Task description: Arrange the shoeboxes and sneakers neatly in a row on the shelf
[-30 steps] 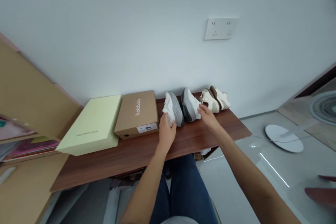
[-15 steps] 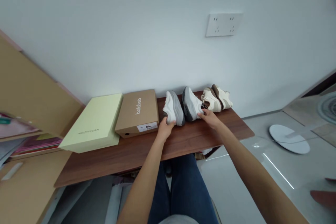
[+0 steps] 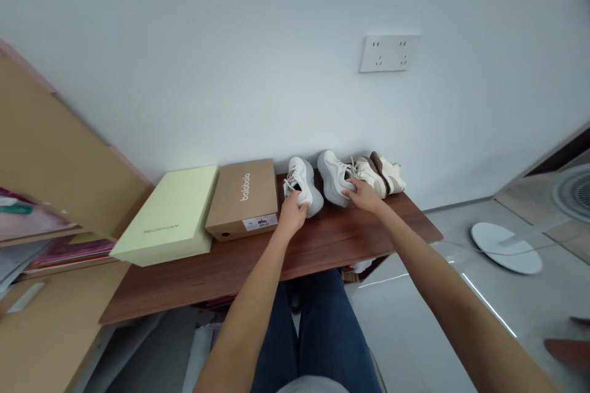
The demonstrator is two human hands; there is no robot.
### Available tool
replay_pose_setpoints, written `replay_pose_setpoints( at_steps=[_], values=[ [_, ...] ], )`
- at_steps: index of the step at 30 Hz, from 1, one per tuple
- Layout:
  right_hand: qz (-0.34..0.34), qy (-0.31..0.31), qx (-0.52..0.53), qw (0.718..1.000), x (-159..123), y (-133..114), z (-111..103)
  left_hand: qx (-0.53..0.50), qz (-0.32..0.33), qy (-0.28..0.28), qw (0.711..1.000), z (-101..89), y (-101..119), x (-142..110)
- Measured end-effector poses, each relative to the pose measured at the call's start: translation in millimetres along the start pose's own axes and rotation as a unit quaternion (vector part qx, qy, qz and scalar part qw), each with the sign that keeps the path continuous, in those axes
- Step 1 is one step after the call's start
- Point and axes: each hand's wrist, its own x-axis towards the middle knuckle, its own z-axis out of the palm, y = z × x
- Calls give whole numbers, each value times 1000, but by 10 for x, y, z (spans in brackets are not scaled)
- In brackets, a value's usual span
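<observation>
Two white sneakers stand upright on a dark wooden bench (image 3: 258,264) by the wall. My left hand (image 3: 292,215) is closed on the heel of the left white sneaker (image 3: 302,181). My right hand (image 3: 364,196) grips the heel of the right white sneaker (image 3: 332,173). Right of them, touching the right sneaker, lies a pair of cream and brown sneakers (image 3: 380,173) on their sides.
A brown shoebox (image 3: 244,196) and a pale green shoebox (image 3: 170,215) lie on the bench's left part. A tan cabinet (image 3: 50,153) with books stands at the left. A wall socket (image 3: 388,52) is above. A white fan base (image 3: 504,245) rests on the tiled floor at right.
Both white sneakers, lying on their sides with grey soles showing, have been turned upright by my hands. The camera shifted slightly.
</observation>
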Motion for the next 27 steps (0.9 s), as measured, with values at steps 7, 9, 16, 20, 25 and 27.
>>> replay_pose_setpoints(
  at_steps=[7, 9, 16, 20, 25, 27],
  values=[
    [-70, -54, -194, 977, 22, -305, 42, 153, 50, -53, 986, -12, 246, 55],
    [-62, -83, -249, 963, 18, -388, 56, 209, 37, -77, 974, -8, 293, 52],
    [-59, -155, -376, 912, -25, -594, 135, 303, 4, -132, 944, -25, 355, 61],
    [-66, -165, -393, 902, -53, -638, 225, 309, 15, -150, 939, -24, 369, 68],
    [-69, -171, -403, 896, -63, -661, 323, 314, 13, -145, 938, -16, 382, 59],
    [-71, -172, -404, 896, -63, -668, 352, 318, 11, -145, 937, -24, 381, 61]
  ],
)
